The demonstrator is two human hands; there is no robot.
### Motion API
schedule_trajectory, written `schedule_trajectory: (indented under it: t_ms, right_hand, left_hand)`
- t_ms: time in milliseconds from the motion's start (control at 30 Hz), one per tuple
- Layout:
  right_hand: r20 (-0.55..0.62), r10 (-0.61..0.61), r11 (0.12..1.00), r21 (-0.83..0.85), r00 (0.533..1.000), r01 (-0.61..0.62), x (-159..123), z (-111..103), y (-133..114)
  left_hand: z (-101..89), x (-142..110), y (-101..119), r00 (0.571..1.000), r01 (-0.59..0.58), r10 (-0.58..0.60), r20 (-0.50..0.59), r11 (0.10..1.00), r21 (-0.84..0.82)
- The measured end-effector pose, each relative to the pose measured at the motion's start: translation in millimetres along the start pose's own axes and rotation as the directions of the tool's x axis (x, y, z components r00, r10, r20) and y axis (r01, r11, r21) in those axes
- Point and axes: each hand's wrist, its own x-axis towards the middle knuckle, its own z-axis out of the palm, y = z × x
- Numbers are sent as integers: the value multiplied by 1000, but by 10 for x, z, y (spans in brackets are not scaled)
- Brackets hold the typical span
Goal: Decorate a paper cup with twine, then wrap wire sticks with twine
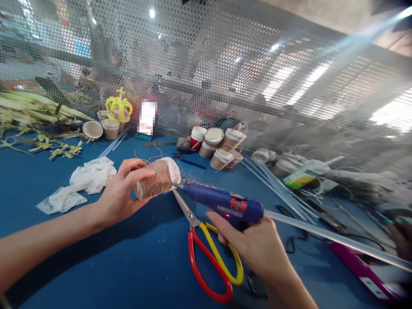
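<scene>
Apparently mid-gluing: left hand (124,195) curled around a twine-wrapped cup (156,178), held above the tabletop (135,262); right hand (260,244) gripping the glue gun (209,198), nozzle (178,186) at or near the cup's white edge (174,171). Next move likely calls for steady aim, left hand clear of the nozzle.

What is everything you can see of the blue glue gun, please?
The glue gun has a blue, plastic-looking body, red part, lit red light and clear stick protruding from its rear. The right hand grips it above the table, nozzle aimed left at the twine-wrapped cup; contact is unclear.
</scene>
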Motion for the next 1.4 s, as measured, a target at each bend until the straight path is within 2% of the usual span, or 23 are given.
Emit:
schedule_trajectory:
  t_ms: [100,200,300,433,567,833,1033,1200,1400]
  right_hand:
    - [64,58,984,166,996,-68,10,-45,-16]
    - [140,13,950,306,990,-56,48,-103,-15]
    - [209,-8,936,347,978,-66,86,-132,6]
    - [254,-12,926,367,967,-85,111,-118,43]
    - [250,-8,919,384,968,-91,114,-98,58]
    - [289,14,914,384,957,-130,127,-84,54]
    - [259,3,884,452,966,-124,132,-94,78]
    - [314,5,912,388,949,-134,131,-99,51]
    - [279,21,905,402,960,-137,131,-93,47]
  left_hand:
    - [7,-7,-12,997,66,-63,38,994,-90]
    - [20,-22,-21,980,190,-169,106,953,-238]
    - [31,-35,-11,947,317,-261,190,864,-392]
    - [30,-38,12,921,388,-292,260,759,-522]
    - [22,-41,17,917,395,-272,291,719,-572]
    - [25,-46,22,925,372,-239,295,726,-579]
    - [27,-42,21,927,371,-247,283,725,-581]
    - [25,-32,26,929,367,-249,275,726,-582]
    - [28,-39,28,926,371,-236,294,706,-603]
